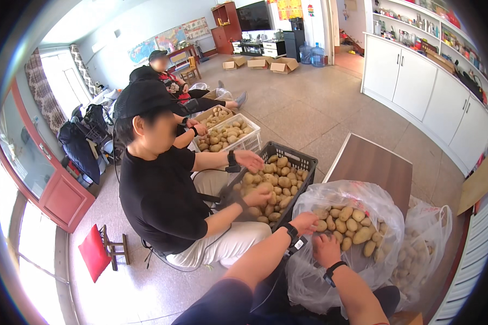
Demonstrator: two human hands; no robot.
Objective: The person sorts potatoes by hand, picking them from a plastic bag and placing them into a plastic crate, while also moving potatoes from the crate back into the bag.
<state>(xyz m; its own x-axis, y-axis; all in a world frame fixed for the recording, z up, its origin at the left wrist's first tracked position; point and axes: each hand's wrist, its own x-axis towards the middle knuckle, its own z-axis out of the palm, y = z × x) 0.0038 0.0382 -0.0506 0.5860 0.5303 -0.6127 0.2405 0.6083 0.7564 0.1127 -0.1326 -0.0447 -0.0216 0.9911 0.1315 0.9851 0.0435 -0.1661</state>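
Note:
A clear plastic bag [385, 203] lies wide open in front of me, with a heap of potatoes [363, 234] inside. At its left edge, my left hand [305, 222] has its fingers drawn together beside the nearest potatoes; whatever they may hold is hidden. My right hand [326, 250] is just below it, palm down at the near left of the heap. Its fingers are apart and bent, and no potato shows in it. Both wrists carry dark bands.
A black crate [309, 162] of potatoes stands left of the bag, a co-worker's hands over it. White crates [253, 142] of potatoes and other people are beyond. A brown board [371, 168] lies behind my bag; another filled bag [417, 260] is at its right.

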